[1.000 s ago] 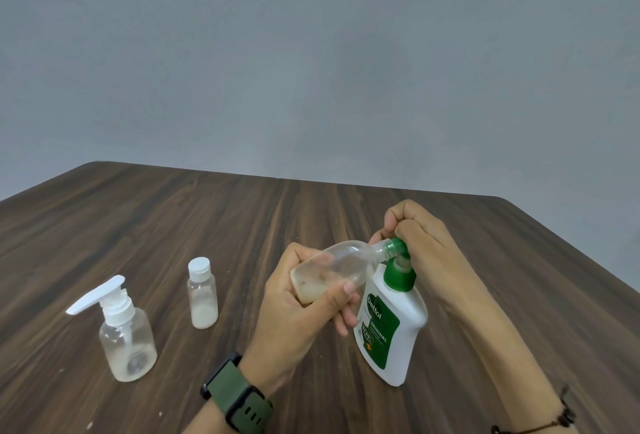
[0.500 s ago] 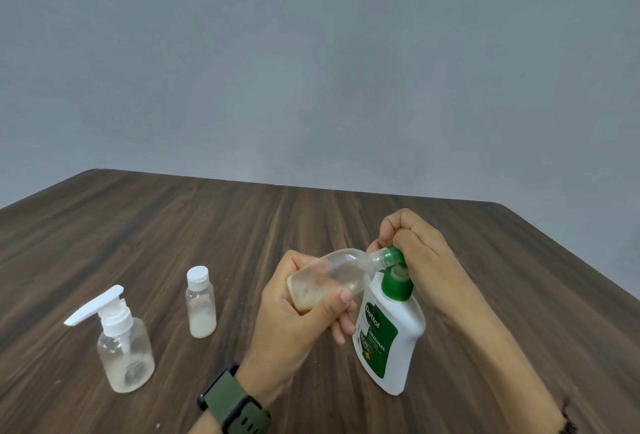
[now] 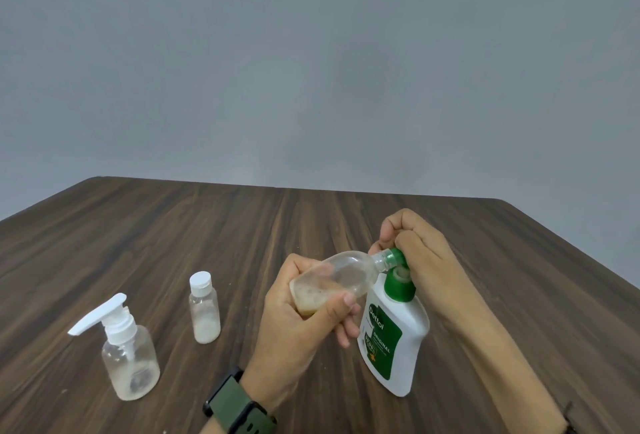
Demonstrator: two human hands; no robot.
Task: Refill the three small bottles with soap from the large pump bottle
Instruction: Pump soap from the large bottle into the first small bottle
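My left hand [image 3: 298, 326] grips a clear small bottle [image 3: 337, 277], tilted with its open neck against the green pump nozzle. Some pale soap sits in its lower end. The large white pump bottle [image 3: 394, 340] with a green label stands on the table. My right hand [image 3: 415, 246] is fisted over its green pump head, pressing on it. A small capped bottle [image 3: 204, 309] with white soap at its bottom stands upright to the left. Further left stands a clear small bottle with a white pump top [image 3: 130, 364].
A dark wood-grain table [image 3: 173, 232] carries everything. Its far edge and right corner meet a plain grey wall. A green watch is on my left wrist.
The whole scene sits slightly lower in the frame than a second ago, as the camera tilted. The hands and bottles keep the same pose, and the pump head looks a little further down.
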